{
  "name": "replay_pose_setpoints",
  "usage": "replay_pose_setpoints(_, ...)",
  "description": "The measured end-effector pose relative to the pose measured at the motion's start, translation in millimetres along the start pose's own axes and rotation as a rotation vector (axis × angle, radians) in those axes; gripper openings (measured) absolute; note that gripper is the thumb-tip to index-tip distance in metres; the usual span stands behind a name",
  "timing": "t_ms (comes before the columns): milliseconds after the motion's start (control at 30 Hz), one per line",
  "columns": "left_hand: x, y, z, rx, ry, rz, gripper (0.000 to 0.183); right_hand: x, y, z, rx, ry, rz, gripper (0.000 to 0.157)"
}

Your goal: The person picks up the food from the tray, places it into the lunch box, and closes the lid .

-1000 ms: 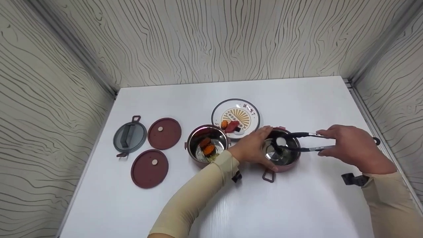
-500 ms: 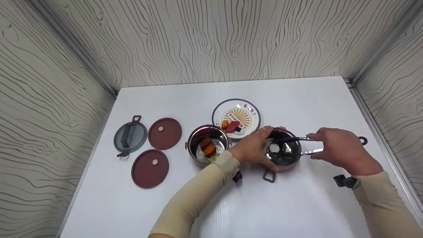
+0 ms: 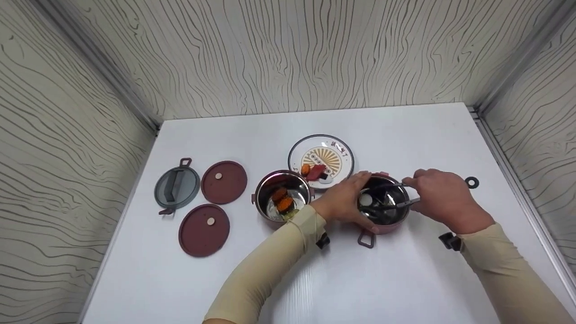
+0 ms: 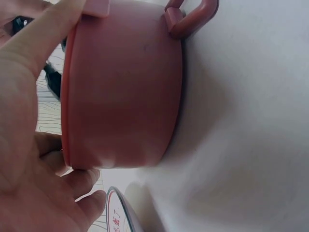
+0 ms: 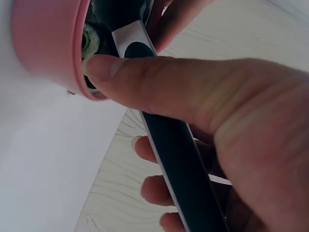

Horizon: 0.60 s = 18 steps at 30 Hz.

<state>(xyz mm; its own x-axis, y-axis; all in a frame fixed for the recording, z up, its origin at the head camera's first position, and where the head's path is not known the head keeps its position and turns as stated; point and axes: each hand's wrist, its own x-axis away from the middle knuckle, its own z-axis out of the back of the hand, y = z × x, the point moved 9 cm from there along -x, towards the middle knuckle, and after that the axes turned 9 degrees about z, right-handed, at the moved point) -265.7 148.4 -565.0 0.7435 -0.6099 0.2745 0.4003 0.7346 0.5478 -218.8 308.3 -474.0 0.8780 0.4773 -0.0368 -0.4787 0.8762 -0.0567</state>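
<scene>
My left hand (image 3: 344, 202) spans the rim of the right-hand dark pink pot (image 3: 389, 228), thumb at the near side and fingers at the far side. In the left wrist view it grips the wall of this pot (image 4: 120, 92). My right hand (image 3: 450, 198) holds a pair of tongs (image 3: 407, 204) with dark tips inside that pot. A small sushi roll (image 3: 366, 199), white on top, sits at the tips; whether they pinch it is unclear. In the right wrist view a roll (image 5: 91, 41) with a green centre shows behind my thumb.
Left of my left hand stands a second pot (image 3: 268, 219) with orange-topped sushi inside. A patterned plate (image 3: 344, 164) behind holds several sushi pieces. Two dark red lids (image 3: 234, 189) and a grey lid with a handle (image 3: 186, 191) lie at the left.
My right hand has moved left with the tongs, and the tips and white-topped roll have shifted left and lower inside the pot. My left hand stays on the pot.
</scene>
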Motion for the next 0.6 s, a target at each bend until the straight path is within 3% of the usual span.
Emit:
replay_pose_setpoints(100,1.0,0.1,0.0,0.009,0.003,0.004,0.153,-8.6,-9.0,0.4,0.040,0.031,0.033,0.037)
replay_pose_setpoints(233,0.4,0.2,-2.1,0.025,0.001,0.007,0.152,-15.6,-13.2,-3.9,0.067,0.026,0.055,0.030)
replay_pose_setpoints(400,-0.1,-0.2,-2.6,0.021,0.001,0.000,0.151,-15.2,-10.0,-5.2,0.064,0.015,0.029,0.035)
replay_pose_setpoints(600,-0.2,-1.5,-1.3,0.018,0.001,-0.007,0.152,-3.4,1.8,1.3,0.008,-0.013,-0.023,0.061)
